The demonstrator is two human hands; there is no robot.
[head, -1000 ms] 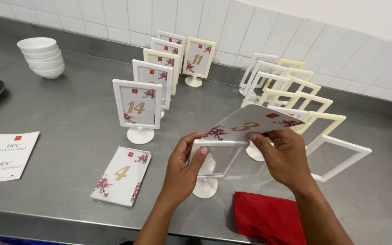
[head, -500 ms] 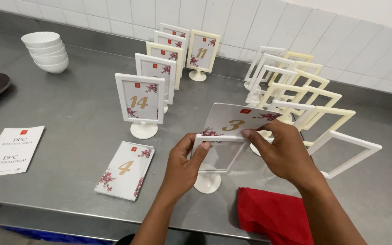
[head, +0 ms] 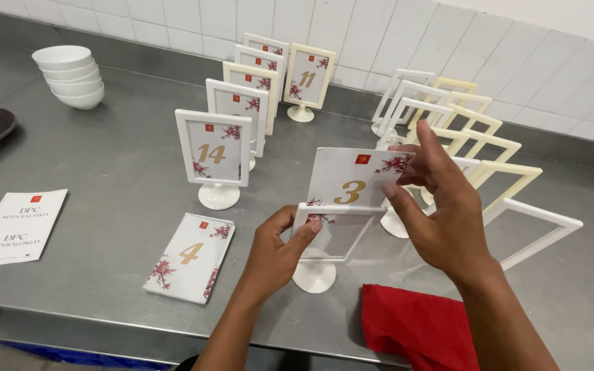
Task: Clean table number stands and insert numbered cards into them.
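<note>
My left hand point(head: 276, 251) grips the left side of a white stand-up frame point(head: 324, 240) that rests on its round foot on the steel counter. My right hand point(head: 441, 213) holds a white numbered card with red blossom print point(head: 348, 182) by its right edge. The card's lower edge sits in the top of the frame, and most of the card still stands above it.
A small stack of similar cards point(head: 190, 257) lies left of the frame. Filled frames point(head: 214, 154) stand in a row behind, empty frames point(head: 476, 148) to the right. A red cloth point(head: 414, 326) lies at the front edge, white bowls point(head: 70, 75) far left, paper sheet point(head: 15, 227) left.
The card has turned from lying nearly flat above the frame to upright, and its lower edge has gone into the frame's top. Both hands kept their hold.
</note>
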